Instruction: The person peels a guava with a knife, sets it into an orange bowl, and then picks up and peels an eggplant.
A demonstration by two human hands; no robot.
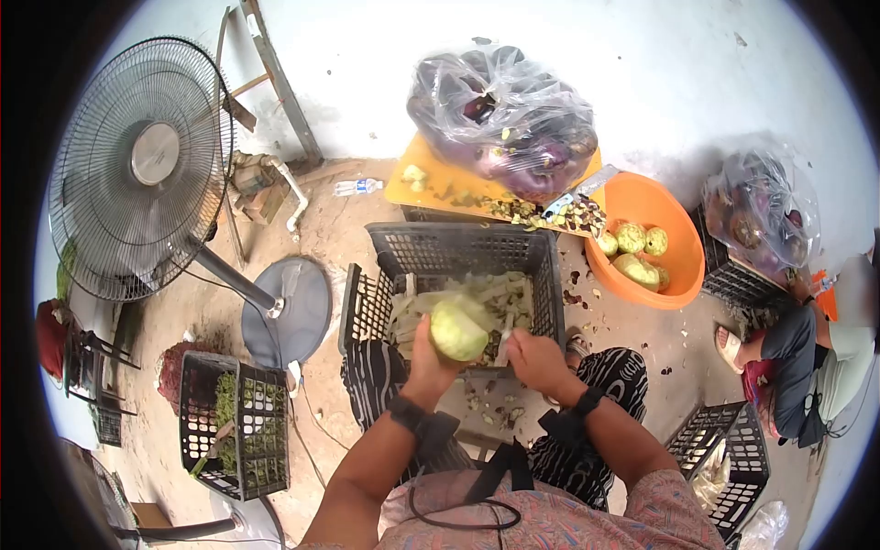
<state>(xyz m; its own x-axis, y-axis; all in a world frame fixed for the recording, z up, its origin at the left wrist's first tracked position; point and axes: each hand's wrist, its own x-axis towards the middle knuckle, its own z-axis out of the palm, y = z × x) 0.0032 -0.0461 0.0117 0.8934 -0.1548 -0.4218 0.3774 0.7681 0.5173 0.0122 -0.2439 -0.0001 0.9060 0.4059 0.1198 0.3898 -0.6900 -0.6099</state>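
Vegetable (459,332) sits in left hand (429,361), near right hand (539,364).

We find room over the black crate (458,240), far side; near side taken by green vegetable (458,332), left hand (425,361), right hand (539,363). Forward, yellow board (401,190) and bag (504,119) block us; right, littered floor (583,323) before the orange basin (655,197); left, narrow lane by the fan base (291,321)

Shows as tan floor (316,403), littered with dark scraps (572,299) right of the right hand (543,365). Bears large black crate (463,246) below this and the left hand (428,362). Carries, left of the left hand, round fan base (307,321) and greens crate (241,440); farther forward, plastic bottle (357,187). Supports slatted crate (750,449) behind and right of the right hand.
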